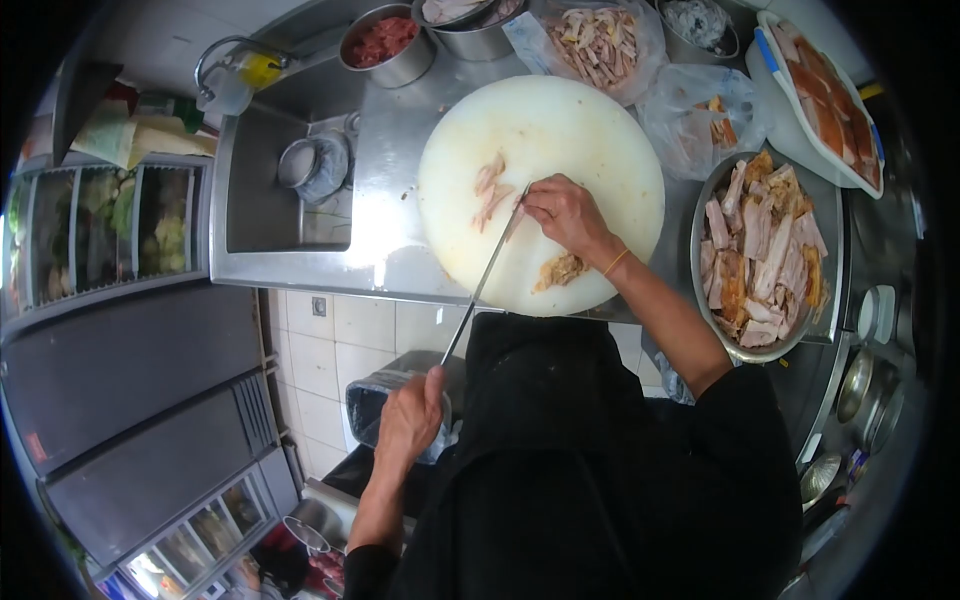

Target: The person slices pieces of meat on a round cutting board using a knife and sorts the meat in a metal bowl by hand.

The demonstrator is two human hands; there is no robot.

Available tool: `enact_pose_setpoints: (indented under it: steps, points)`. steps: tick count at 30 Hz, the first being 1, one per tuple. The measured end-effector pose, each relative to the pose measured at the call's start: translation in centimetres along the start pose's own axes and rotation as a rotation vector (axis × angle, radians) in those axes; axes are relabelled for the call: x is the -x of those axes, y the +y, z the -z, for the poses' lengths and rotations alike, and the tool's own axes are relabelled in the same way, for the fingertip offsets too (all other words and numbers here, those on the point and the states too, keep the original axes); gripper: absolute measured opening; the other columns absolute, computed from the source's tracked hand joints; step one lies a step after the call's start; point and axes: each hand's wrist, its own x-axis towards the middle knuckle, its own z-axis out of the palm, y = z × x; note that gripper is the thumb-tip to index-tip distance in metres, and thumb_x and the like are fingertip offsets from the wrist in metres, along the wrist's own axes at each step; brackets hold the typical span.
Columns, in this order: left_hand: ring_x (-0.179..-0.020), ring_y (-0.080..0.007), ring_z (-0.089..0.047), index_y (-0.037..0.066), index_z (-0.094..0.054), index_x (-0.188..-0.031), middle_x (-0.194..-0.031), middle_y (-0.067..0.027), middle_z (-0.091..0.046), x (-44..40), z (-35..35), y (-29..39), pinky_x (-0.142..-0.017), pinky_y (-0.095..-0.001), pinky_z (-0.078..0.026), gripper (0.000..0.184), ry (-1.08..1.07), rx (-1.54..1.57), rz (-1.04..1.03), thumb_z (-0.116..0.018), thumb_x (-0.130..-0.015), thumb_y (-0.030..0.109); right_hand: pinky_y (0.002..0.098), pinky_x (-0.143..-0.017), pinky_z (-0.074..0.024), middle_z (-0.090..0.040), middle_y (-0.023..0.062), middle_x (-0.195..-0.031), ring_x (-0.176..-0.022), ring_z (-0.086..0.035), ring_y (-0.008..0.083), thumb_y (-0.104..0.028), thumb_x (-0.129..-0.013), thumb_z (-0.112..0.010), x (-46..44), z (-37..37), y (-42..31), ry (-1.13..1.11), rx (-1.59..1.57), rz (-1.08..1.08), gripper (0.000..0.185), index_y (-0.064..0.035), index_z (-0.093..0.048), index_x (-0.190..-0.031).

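My left hand is closed around the handle of a knife, low and left of the round white cutting board. Seen edge-on, the long blade slants up over the board's near left part. Its tip lies by the fingers of my right hand, which are pinched on a small strip of pale meat, mostly hidden. Left of the blade tip lie thin slices of meat. A small heap of browned scraps rests on the board below my right wrist.
A metal bowl of large meat strips stands right of the board. Behind are a bag of cut strips, another plastic bag, a bowl of red meat and a white tub. Left is a sink; below, a lined bin.
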Motion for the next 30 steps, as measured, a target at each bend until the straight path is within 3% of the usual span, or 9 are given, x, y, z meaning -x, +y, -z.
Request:
enact_pose_setpoints:
  steps: [8,11,14,17,20,23,26,30]
  points:
    - [-0.096,-0.0569,-0.063,-0.004,-0.067,-0.089,-0.091,-0.037,-0.066,1.3,0.9,0.4,-0.085,-0.0623,-0.049,0.06,-0.077,-0.088,0.097,-0.039,-0.109,0.044,0.0383,-0.08,-0.057,-0.072,0.007,-0.087,-0.089,-0.067,0.0266,-0.001,-0.081,-0.069,0.0,-0.3,-0.7,0.046,-0.014,-0.011,0.006,-0.0031,-0.074,-0.081]
    - [-0.094,-0.0576,-0.063,-0.004,-0.068,-0.089,-0.092,-0.0365,-0.067,-1.2,-1.7,-0.6,-0.085,-0.0628,-0.049,0.059,-0.103,-0.037,-0.008,-0.037,-0.11,0.042,0.0392,-0.079,-0.0567,-0.07,0.0068,-0.084,-0.088,-0.067,0.0271,0.0,-0.081,-0.069,-0.4,-0.2,-0.6,0.005,-0.016,0.007,0.005,-0.0032,-0.072,-0.078]
    - [-0.09,-0.0533,-0.066,-0.006,-0.071,-0.093,-0.086,-0.0333,-0.068,-3.2,-2.7,0.6,-0.083,-0.0563,-0.05,0.071,-0.032,-0.091,-0.042,-0.033,-0.11,0.051,0.0395,-0.077,-0.056,-0.069,0.0076,-0.081,-0.087,-0.067,0.0279,-0.001,-0.081,-0.07,-0.5,-0.5,-0.2,0.011,-0.048,0.023,0.004,-0.0037,-0.07,-0.078]
    - [-0.087,-0.0521,-0.066,-0.007,-0.069,-0.09,-0.081,-0.0323,-0.068,-3.5,-1.8,0.4,-0.081,-0.0552,-0.05,0.072,0.037,0.031,-0.054,-0.033,-0.11,0.052,0.0383,-0.077,-0.0555,-0.069,0.0097,-0.082,-0.084,-0.067,0.0278,-0.003,-0.078,-0.073,-1.3,1.0,-0.3,-0.088,-0.16,-0.165,0.004,-0.0033,-0.07,-0.081]
    - [-0.096,-0.0571,-0.061,-0.005,-0.067,-0.091,-0.091,-0.0359,-0.066,-2.2,-0.5,1.3,-0.084,-0.0598,-0.047,0.062,0.02,0.14,0.008,-0.038,-0.11,0.046,0.0378,-0.078,-0.0553,-0.07,0.0126,-0.084,-0.083,-0.068,0.0277,-0.005,-0.075,-0.076,-1.4,3.2,-0.1,-0.169,-0.339,-0.329,0.012,-0.0012,-0.071,-0.085]
    - [-0.095,-0.0571,-0.061,-0.005,-0.067,-0.091,-0.09,-0.0353,-0.066,-1.1,0.1,1.1,-0.083,-0.0595,-0.047,0.062,0.028,0.095,0.033,-0.038,-0.109,0.047,0.0376,-0.079,-0.0554,-0.072,0.0148,-0.089,-0.085,-0.07,0.0282,-0.006,-0.072,-0.077,-0.9,7.3,-0.4,-0.467,-0.258,-0.256,0.021,-0.0001,-0.074,-0.092]
    - [-0.096,-0.0566,-0.061,-0.004,-0.067,-0.091,-0.091,-0.0354,-0.066,-0.7,0.0,0.2,-0.083,-0.0594,-0.048,0.061,-0.019,0.095,0.021,-0.04,-0.109,0.048,0.0366,-0.079,-0.0535,-0.072,0.0103,-0.089,-0.083,-0.067,0.0262,-0.013,-0.072,-0.084,0.5,8.6,-0.5,-0.674,-0.213,-0.233,0.028,-0.0023,-0.077,-0.097]
    - [-0.095,-0.0566,-0.062,-0.003,-0.068,-0.091,-0.091,-0.0354,-0.067,-0.9,-0.5,-0.3,-0.083,-0.0594,-0.048,0.06,-0.057,0.027,0.011,-0.041,-0.108,0.048,0.0396,-0.08,-0.0525,-0.073,0.0136,-0.09,-0.083,-0.067,0.0292,-0.008,-0.077,-0.078,0.8,8.3,-0.2,-0.627,-0.208,-0.234,0.024,-0.0006,-0.076,-0.099]
